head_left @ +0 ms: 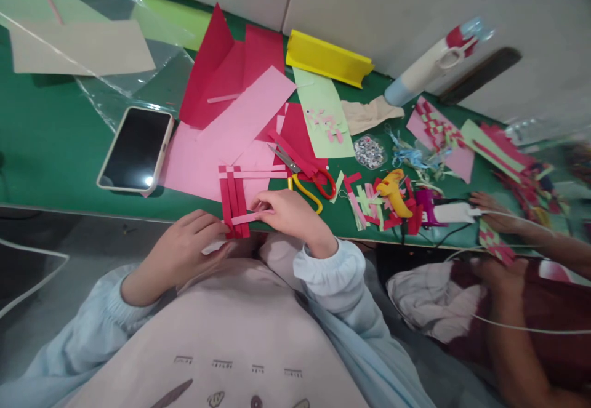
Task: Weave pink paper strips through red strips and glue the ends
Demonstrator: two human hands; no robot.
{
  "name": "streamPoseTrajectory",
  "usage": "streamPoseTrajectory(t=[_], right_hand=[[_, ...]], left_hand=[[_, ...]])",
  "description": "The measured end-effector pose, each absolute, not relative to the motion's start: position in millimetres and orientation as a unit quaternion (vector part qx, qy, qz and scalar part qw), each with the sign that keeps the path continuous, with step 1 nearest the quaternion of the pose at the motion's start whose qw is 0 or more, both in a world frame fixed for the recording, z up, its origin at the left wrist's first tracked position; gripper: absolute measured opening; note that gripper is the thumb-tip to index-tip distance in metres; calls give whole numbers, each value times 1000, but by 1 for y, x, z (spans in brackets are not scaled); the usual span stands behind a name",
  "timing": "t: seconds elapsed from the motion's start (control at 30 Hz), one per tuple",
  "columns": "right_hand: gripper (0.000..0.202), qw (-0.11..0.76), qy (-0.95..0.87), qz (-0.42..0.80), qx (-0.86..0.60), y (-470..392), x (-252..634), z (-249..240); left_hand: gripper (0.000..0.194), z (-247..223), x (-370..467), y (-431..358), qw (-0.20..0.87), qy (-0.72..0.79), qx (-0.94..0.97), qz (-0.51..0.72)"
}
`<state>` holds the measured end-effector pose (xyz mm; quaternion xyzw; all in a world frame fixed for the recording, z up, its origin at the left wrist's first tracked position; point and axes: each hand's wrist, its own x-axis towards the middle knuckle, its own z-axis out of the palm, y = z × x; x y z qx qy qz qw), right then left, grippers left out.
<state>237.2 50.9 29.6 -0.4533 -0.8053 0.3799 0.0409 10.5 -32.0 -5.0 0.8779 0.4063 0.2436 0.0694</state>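
Observation:
On the near table edge lies a small weave of red paper strips point(239, 196) crossed by pink strips point(261, 175) at the top. A loose pink paper strip point(244, 218) runs across the lower part of the red ones. My right hand point(290, 214) pinches this strip near its right end. My left hand point(191, 248) has its bent fingertips closed on the weave's lower left corner, by the strip's left end; the exact grip is partly hidden. Open scissors point(295, 165) with red and yellow handles lie just beyond my right hand.
A phone point(136, 148) lies left, beside pink sheets point(194, 159) and a red folded sheet point(212, 69). To the right are a yellow holder point(327, 58), googly eyes point(369, 151), paper scraps point(369, 205) and a purple-and-white glue gun point(446, 213). A co-worker's hand point(496, 211) is at far right.

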Motion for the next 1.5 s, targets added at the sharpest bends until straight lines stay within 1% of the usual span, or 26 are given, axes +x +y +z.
streamPoseTrajectory(t=[0.13, 0.43, 0.6, 0.73, 1.03, 1.13, 1.23, 1.33, 1.5], right_hand=[[15, 46, -804, 376, -458, 49, 238, 28], [11, 40, -788, 385, -479, 43, 236, 26], [10, 39, -790, 374, -484, 42, 240, 33], [16, 48, -795, 366, -482, 41, 248, 37], [15, 45, -765, 395, -506, 41, 251, 28], [13, 55, -748, 425, -506, 41, 253, 27], [11, 88, -712, 482, -503, 41, 255, 24], [14, 129, -673, 541, -487, 39, 255, 22], [18, 172, -621, 615, -454, 33, 248, 27]], left_hand=[[5, -6, 10, -31, 66, 434, 860, 262], [19, -19, 13, -30, 34, 417, 876, 239], [20, -19, 12, -30, -4, 393, 894, 214], [21, -20, 13, -31, -3, 391, 898, 201], [19, -17, 18, -33, -3, 402, 894, 199], [16, -13, 22, -34, 0, 415, 886, 206], [15, -10, 29, -34, 3, 439, 873, 212], [18, -9, 37, -35, -5, 472, 858, 203], [18, -9, 45, -35, -24, 508, 840, 189]])
